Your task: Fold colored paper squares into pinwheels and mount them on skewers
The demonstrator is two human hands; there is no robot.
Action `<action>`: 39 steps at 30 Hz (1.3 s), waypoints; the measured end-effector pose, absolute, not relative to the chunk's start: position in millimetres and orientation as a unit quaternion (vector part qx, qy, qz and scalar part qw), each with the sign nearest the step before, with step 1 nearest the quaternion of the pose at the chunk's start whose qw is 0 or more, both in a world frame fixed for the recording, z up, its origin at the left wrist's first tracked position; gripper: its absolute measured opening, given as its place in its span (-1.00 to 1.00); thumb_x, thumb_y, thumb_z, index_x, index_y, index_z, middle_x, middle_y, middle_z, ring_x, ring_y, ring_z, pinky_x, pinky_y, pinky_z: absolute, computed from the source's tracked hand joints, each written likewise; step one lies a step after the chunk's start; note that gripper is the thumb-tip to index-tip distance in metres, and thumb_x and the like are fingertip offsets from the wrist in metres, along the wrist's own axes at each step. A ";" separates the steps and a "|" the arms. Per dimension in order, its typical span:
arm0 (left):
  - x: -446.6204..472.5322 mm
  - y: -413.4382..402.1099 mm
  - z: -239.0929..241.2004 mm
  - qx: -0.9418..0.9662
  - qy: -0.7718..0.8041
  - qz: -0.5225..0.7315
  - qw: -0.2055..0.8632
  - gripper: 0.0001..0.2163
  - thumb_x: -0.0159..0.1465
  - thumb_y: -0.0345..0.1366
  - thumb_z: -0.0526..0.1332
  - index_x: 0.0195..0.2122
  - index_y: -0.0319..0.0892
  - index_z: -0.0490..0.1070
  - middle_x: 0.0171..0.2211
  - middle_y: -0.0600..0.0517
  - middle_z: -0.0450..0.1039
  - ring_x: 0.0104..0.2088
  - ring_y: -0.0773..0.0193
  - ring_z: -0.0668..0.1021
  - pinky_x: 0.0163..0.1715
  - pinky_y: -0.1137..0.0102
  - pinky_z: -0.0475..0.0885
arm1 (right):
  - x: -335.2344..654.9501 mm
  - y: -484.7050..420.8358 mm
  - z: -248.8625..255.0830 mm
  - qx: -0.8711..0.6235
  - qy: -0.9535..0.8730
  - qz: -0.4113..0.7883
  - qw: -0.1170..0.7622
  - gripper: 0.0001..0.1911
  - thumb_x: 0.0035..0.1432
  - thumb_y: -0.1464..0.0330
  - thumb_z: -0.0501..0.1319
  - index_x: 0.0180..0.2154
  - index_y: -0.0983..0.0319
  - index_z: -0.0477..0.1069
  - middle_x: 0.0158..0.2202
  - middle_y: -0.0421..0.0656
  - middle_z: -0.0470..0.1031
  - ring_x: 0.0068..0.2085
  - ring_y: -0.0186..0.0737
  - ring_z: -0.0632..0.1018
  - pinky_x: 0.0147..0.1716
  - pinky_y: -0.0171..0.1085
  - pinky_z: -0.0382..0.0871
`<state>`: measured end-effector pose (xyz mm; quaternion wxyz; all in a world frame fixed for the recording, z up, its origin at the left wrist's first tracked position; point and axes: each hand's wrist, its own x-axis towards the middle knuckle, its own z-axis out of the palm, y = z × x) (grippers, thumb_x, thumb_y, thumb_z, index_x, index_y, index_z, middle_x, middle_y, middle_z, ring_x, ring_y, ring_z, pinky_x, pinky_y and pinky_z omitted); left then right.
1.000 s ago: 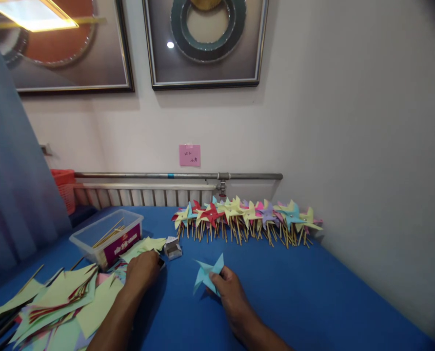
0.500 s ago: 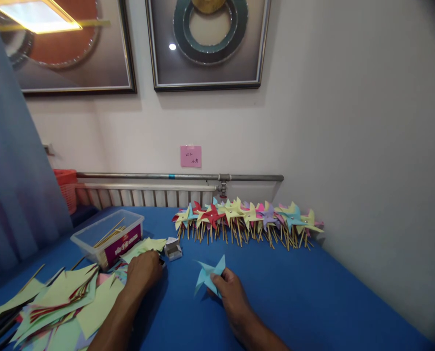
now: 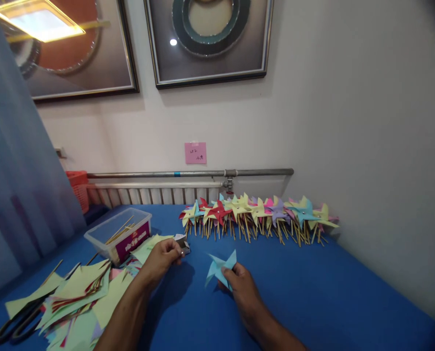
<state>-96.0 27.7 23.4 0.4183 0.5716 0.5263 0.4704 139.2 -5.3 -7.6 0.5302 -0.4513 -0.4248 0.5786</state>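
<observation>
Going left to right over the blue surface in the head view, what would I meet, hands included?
Scissors, plastic box, left hand, light-blue paper pinwheel, right hand.

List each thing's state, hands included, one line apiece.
Left hand: pinching a tiny shiny piece
Right hand: gripping the blue pinwheel
Blue pinwheel: folded, held
Plastic box: lidless, sticks inside
Small box: open, partly hidden
Scissors: partly covered; blades unclear
Pinwheel row: assembled on sticks
Paper sheets: loosely piled

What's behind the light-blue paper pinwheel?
Behind the light-blue paper pinwheel, part of the bare right hand shows, with the blue tabletop beyond. The paper hides its own back and the rest of that grip.
</observation>
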 end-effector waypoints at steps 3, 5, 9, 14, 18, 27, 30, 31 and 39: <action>-79.7 22.1 23.3 0.559 0.431 0.493 0.508 -0.75 0.05 -0.13 0.37 -0.49 -0.18 0.38 -0.46 0.02 0.56 -0.56 0.38 0.47 -0.47 0.46 0.31 | 138.8 -4.3 -8.0 -0.451 -0.417 0.580 0.535 -0.80 -0.04 0.20 0.32 -0.40 0.19 0.49 -0.49 -0.22 0.48 -0.42 -0.20 0.49 -0.37 -0.27 0.39; -69.2 19.0 22.0 0.551 0.408 0.496 0.533 -0.73 0.03 -0.13 0.39 -0.49 -0.18 0.37 -0.44 0.01 0.57 -0.57 0.38 0.49 -0.48 0.45 0.33 | 138.8 -4.2 -8.6 -0.448 -0.418 0.579 0.538 -0.81 -0.02 0.21 0.32 -0.41 0.19 0.48 -0.52 -0.23 0.46 -0.45 -0.22 0.47 -0.38 -0.28 0.38; -55.0 16.2 18.4 0.536 0.419 0.497 0.539 -0.74 0.00 -0.17 0.38 -0.52 -0.17 0.32 -0.51 0.05 0.54 -0.62 0.41 0.47 -0.53 0.47 0.28 | 138.7 -2.8 -11.4 -0.439 -0.407 0.585 0.546 -0.81 -0.01 0.22 0.34 -0.40 0.20 0.50 -0.50 -0.21 0.49 -0.46 -0.23 0.46 -0.38 -0.27 0.39; -49.4 15.6 14.3 0.521 0.436 0.490 0.547 -0.82 -0.04 -0.25 0.32 -0.54 -0.17 0.32 -0.54 0.08 0.52 -0.66 0.43 0.45 -0.57 0.49 0.22 | 138.0 -0.2 -15.3 -0.434 -0.399 0.590 0.551 -0.80 -0.04 0.21 0.38 -0.39 0.19 0.52 -0.47 -0.21 0.51 -0.46 -0.23 0.46 -0.38 -0.26 0.41; -45.5 14.7 12.2 0.497 0.433 0.491 0.569 -0.88 -0.07 -0.31 0.28 -0.54 -0.18 0.34 -0.56 0.09 0.51 -0.67 0.42 0.45 -0.58 0.50 0.23 | 138.2 -2.3 -11.9 -0.431 -0.396 0.596 0.550 -0.80 -0.03 0.22 0.38 -0.39 0.20 0.51 -0.47 -0.21 0.50 -0.44 -0.23 0.47 -0.34 -0.25 0.44; -37.8 17.4 9.3 0.458 0.451 0.505 0.576 -0.83 -0.14 -0.33 0.28 -0.49 -0.16 0.36 -0.62 0.12 0.47 -0.69 0.41 0.42 -0.62 0.51 0.20 | 139.5 -1.5 -10.4 -0.432 -0.396 0.595 0.549 -0.80 -0.02 0.21 0.34 -0.42 0.21 0.46 -0.51 -0.23 0.45 -0.48 -0.28 0.42 -0.40 -0.28 0.34; -35.5 17.9 4.9 0.461 0.466 0.501 0.565 -0.85 -0.12 -0.34 0.29 -0.47 -0.19 0.43 -0.60 0.12 0.48 -0.67 0.41 0.44 -0.60 0.50 0.23 | 139.2 -1.4 -9.8 -0.429 -0.391 0.600 0.550 -0.81 -0.02 0.22 0.34 -0.44 0.20 0.45 -0.53 -0.24 0.43 -0.49 -0.28 0.41 -0.41 -0.28 0.34; -34.4 17.5 3.8 0.458 0.467 0.501 0.567 -0.84 -0.11 -0.33 0.31 -0.46 -0.20 0.44 -0.59 0.11 0.48 -0.65 0.41 0.45 -0.58 0.49 0.26 | 139.2 -1.5 -9.5 -0.428 -0.390 0.601 0.551 -0.81 -0.02 0.22 0.34 -0.44 0.20 0.45 -0.53 -0.24 0.43 -0.50 -0.28 0.41 -0.41 -0.28 0.34; -26.9 14.5 4.6 0.472 0.443 0.512 0.564 -0.74 -0.12 -0.28 0.44 -0.40 -0.21 0.49 -0.57 0.11 0.46 -0.56 0.35 0.50 -0.47 0.45 0.35 | 140.5 -0.1 -12.5 -0.430 -0.367 0.604 0.562 -0.79 -0.05 0.22 0.37 -0.40 0.21 0.49 -0.47 -0.22 0.50 -0.45 -0.23 0.50 -0.40 -0.27 0.39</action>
